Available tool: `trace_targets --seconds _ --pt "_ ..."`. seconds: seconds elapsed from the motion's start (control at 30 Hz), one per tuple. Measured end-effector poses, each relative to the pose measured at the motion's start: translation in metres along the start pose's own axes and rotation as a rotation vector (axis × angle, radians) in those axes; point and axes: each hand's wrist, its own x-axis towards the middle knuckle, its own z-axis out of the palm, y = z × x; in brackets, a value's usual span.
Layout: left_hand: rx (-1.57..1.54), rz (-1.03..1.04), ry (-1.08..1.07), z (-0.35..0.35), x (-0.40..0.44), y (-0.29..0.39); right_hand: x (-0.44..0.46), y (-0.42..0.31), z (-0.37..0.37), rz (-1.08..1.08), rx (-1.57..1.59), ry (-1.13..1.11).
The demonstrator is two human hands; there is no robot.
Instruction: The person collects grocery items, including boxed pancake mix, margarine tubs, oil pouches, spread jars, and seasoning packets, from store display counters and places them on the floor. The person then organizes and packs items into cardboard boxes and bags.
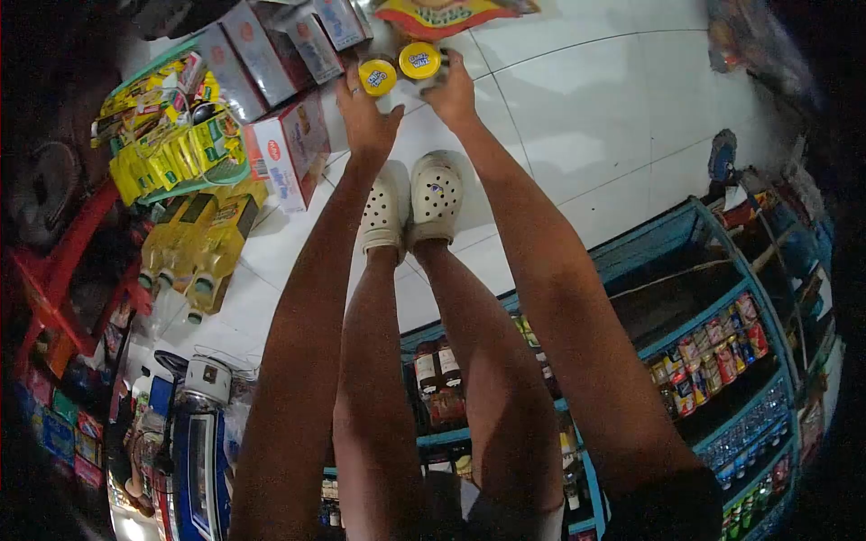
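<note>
Two jars with yellow lids stand side by side on the tiled floor, the left jar (pixel 377 78) and the right jar (pixel 419 60). My left hand (pixel 364 122) has its fingers along the outer side of the left jar, while its thumb sticks out apart from the lid. Around the outer side of the right jar curl the fingers of my right hand (pixel 454 93), with the thumb near its front. The jar bodies are mostly hidden under the lids. A red and yellow printed bag (pixel 451 16) lies just beyond them.
Several boxes (pixel 262 54) stand left of my hands, beside a green basket (pixel 244 171) of yellow packets. Bottles of yellow liquid (pixel 203 239) lie nearer. My feet wear cream clogs (pixel 437 194). Blue shelving (pixel 713 230) with bottles and cans is behind my legs. A red stool (pixel 63 261) is far left.
</note>
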Motion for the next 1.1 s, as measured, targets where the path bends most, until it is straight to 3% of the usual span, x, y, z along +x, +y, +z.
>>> trace_targets --seconds 0.07,0.13,0.2,0.27,0.33,0.4,0.5,0.6,0.7,0.83,0.87,0.93,1.0,1.03,1.07,1.1 --pt "-0.031 -0.025 -0.074 -0.03 -0.016 0.013 -0.014 -0.015 -0.028 0.298 0.065 -0.237" --pt "-0.075 -0.056 -0.24 -0.062 -0.038 0.012 -0.03 -0.018 -0.051 0.282 0.303 -0.39" --pt "-0.37 -0.048 -0.266 -0.092 -0.07 -0.001 -0.046 -0.066 -0.107 0.483 0.474 -0.571" --pt "-0.17 -0.147 -0.425 -0.151 -0.086 0.017 -0.06 -0.104 -0.157 0.392 0.432 -0.674" --pt "-0.241 -0.097 -0.346 -0.221 -0.103 0.052 -0.074 -0.161 -0.21 0.304 0.245 -0.703" --pt "-0.217 -0.219 -0.325 -0.293 -0.113 0.084 -0.087 -0.232 -0.271 0.419 0.391 -0.744" --pt "-0.136 -0.274 -0.223 -0.391 -0.133 0.13 -0.098 -0.296 -0.329 0.296 0.341 -0.8" --pt "-0.261 -0.323 -0.065 -0.462 -0.17 0.141 -0.114 -0.327 -0.358 0.146 0.288 -0.894" --pt "-0.146 -0.277 0.101 -0.522 -0.226 0.175 -0.133 -0.386 -0.385 0.056 0.036 -1.027" --pt "-0.149 -0.498 0.228 -0.556 -0.334 0.203 -0.177 -0.485 -0.42 0.057 0.161 -1.249" --pt "-0.146 -0.487 0.318 -0.544 -0.364 0.183 -0.184 -0.511 -0.429 0.019 0.16 -1.321" --pt "-0.308 -0.721 0.48 -0.532 -0.422 0.189 -0.199 -0.562 -0.445 -0.106 0.085 -1.475" --pt "-0.436 -0.806 0.613 -0.501 -0.494 0.175 -0.207 -0.605 -0.456 -0.265 -0.051 -1.602" --pt "-0.043 -0.551 0.545 -0.438 -0.543 0.088 -0.21 -0.625 -0.455 -0.335 -0.115 -1.644" --pt "-0.212 -0.857 0.247 -0.459 -0.567 0.127 -0.215 -0.647 -0.455 -0.391 -0.178 -1.654" --pt "0.249 -0.869 0.061 -0.431 -0.582 0.101 -0.224 -0.67 -0.449 -0.445 -0.24 -1.652"
